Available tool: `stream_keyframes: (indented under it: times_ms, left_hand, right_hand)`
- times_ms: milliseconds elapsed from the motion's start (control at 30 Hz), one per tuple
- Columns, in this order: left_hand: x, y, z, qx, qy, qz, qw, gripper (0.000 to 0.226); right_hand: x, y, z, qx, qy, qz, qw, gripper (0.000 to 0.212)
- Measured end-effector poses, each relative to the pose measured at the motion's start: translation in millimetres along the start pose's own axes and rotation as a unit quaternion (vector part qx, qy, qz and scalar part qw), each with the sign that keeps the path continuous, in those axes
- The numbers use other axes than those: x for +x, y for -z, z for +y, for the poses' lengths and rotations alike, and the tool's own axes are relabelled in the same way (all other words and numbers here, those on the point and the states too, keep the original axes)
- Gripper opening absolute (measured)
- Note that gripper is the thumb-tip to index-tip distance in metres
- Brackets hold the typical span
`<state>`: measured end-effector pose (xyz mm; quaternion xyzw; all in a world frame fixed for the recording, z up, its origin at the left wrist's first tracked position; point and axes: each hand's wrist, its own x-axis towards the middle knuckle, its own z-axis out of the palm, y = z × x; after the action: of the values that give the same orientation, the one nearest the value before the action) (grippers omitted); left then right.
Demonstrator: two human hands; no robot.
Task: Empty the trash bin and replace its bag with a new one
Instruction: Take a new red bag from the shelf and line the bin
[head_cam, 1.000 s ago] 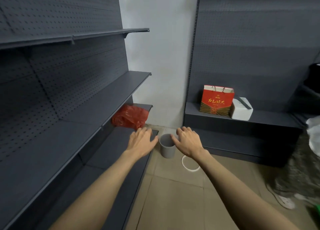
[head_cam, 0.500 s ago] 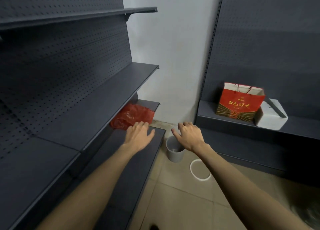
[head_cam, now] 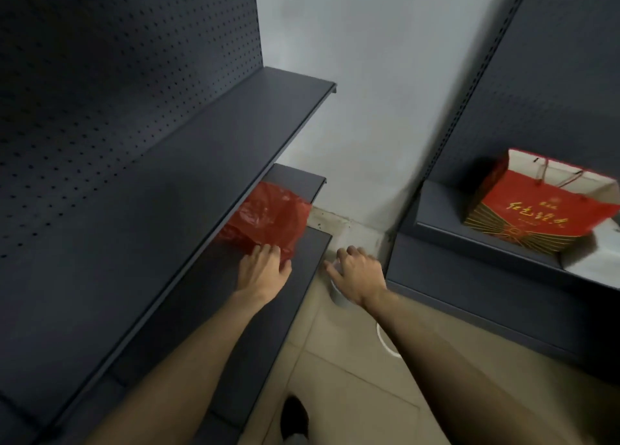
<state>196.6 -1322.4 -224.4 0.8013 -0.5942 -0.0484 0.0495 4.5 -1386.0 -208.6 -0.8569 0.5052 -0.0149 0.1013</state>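
A crumpled red plastic bag (head_cam: 271,215) lies on the bottom shelf of the dark rack at my left. My left hand (head_cam: 263,270) is spread flat, its fingertips touching the bag's near edge. A small grey trash bin (head_cam: 337,293) stands on the tiled floor by the shelf corner, mostly hidden under my right hand (head_cam: 357,273). That hand hovers over the bin's mouth with fingers apart and holds nothing. A white ring (head_cam: 385,342) lies on the floor just behind my right forearm, partly hidden.
Dark pegboard shelving (head_cam: 208,149) overhangs the bottom shelf on the left. On the right, a low dark shelf (head_cam: 446,220) carries a red paper gift bag (head_cam: 543,206) and a white box (head_cam: 600,260). A dark shoe tip (head_cam: 295,414) shows on the floor below.
The view has moved closer and tilted down. My left hand has reached forward onto the red bag's edge, and my right hand now covers the bin's mouth.
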Motion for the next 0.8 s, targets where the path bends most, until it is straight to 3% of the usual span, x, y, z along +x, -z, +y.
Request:
stream_keyframes:
  times_ms: [200, 533, 700, 800]
  left_hand:
    - [60, -60, -31, 0.008, 0.044, -0.038, 0.998, 0.037]
    - [119, -193, -71, 0.026, 0.1, -0.098, 0.99, 0.04]
    - [128, -245, -80, -0.078, 0.182, -0.126, 0.972, 0.049]
    - [130, -262, -77, -0.145, 0.188, -0.086, 0.968, 0.036]
  right_hand:
    - [80, -70, 8, 0.031, 0.023, -0.049, 0.998, 0.053]
    - [166, -222, -7, 0.105, 0.102, -0.058, 0.987, 0.048]
    - [180, -283, -12, 0.163, 0.093, -0.081, 0.979, 0.055]
    - [188, -302, -17, 0.211, 0.052, -0.1, 0.971, 0.054]
